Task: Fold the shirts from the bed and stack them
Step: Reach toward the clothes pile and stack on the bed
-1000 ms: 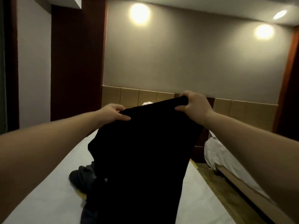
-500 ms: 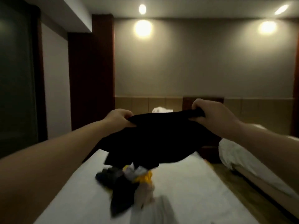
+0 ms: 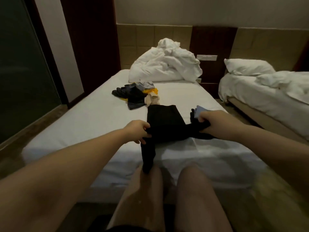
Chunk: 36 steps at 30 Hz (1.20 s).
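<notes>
A black shirt (image 3: 164,121) lies spread on the white bed (image 3: 93,118) in front of me, its body pointing away from me. My left hand (image 3: 138,130) grips its near left shoulder, and a black sleeve hangs from that hand over the bed's front edge. My right hand (image 3: 209,120) grips the near right shoulder. A heap of unfolded shirts (image 3: 137,96) in dark, blue, yellow and beige lies further up the bed. Just beyond my right hand sits a small stack of clothes with a light blue piece on top (image 3: 199,111).
A crumpled white duvet and pillow (image 3: 165,66) are piled at the head of the bed. A second bed (image 3: 267,97) with white bedding stands to the right across a narrow floor gap. My bare knees (image 3: 167,190) are against the bed's front edge.
Both hands have brought the black shirt down from mid-air onto the bed, still gripping its shoulders. The view has tilted down from the wall to the mattress.
</notes>
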Motion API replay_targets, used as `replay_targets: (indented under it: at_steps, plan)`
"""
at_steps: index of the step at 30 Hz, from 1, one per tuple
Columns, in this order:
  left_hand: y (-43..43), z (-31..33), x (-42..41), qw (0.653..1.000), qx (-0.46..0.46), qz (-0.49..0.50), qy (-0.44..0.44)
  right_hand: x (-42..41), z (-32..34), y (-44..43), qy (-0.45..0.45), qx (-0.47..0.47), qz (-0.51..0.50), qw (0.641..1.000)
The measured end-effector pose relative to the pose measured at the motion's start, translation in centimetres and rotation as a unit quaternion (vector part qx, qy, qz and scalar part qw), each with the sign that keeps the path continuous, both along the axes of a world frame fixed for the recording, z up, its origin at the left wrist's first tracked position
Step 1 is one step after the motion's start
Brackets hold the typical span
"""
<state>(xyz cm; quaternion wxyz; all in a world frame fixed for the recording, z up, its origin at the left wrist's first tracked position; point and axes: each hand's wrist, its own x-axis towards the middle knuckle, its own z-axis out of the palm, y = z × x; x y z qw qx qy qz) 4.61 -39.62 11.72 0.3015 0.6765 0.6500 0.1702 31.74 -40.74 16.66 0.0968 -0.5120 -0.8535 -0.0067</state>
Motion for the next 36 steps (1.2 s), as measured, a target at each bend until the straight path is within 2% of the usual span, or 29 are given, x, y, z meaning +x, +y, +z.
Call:
replay_targets:
  at_steps: [8,10,12,14,15,17,22,28,32,36]
  plan:
    - [-1.8,-1.6,0.7,0.993,0.042,0.072,-0.079,-0.6,0.2,-1.4,0.012,-0.042,-0.015,0.999]
    - [-1.5,-2.3,0.5,0.976,-0.019,0.105,-0.188,-1.1,0.0,-1.1,-0.012,-0.080,-0.017,0.997]
    - [-1.3,-3.1,0.4,0.937,-0.092,0.122,-0.314,-1.3,0.1,-0.4,-0.015,-0.101,-0.030,0.994]
    - [-0.6,-4.3,0.1,0.900,-0.097,0.133,-0.403,-1.8,0.5,0.6,0.018,-0.103,-0.044,0.994]
    - [-0.2,-4.7,0.0,0.893,-0.075,0.141,-0.420,-1.9,0.7,1.0,0.025,-0.099,-0.047,0.994]
    - [0.4,-5.3,-0.4,0.898,-0.015,0.154,-0.411,-2.1,0.9,1.3,0.035,-0.094,-0.051,0.994]
    - [-0.2,-5.0,-1.4,0.937,0.104,0.145,-0.301,-2.6,1.8,0.5,0.063,-0.109,-0.069,0.990]
    - [-1.1,-3.4,-1.3,0.955,0.162,0.121,-0.219,-2.7,2.0,-0.8,0.118,-0.075,-0.077,0.987]
    - [-1.4,-3.9,-0.9,0.960,0.160,0.116,-0.198,-1.9,1.0,-1.0,0.110,-0.093,-0.069,0.987]
    - [-0.6,-2.5,-0.7,0.961,0.194,0.113,-0.164,-1.3,2.1,-0.5,0.133,-0.040,-0.061,0.988]
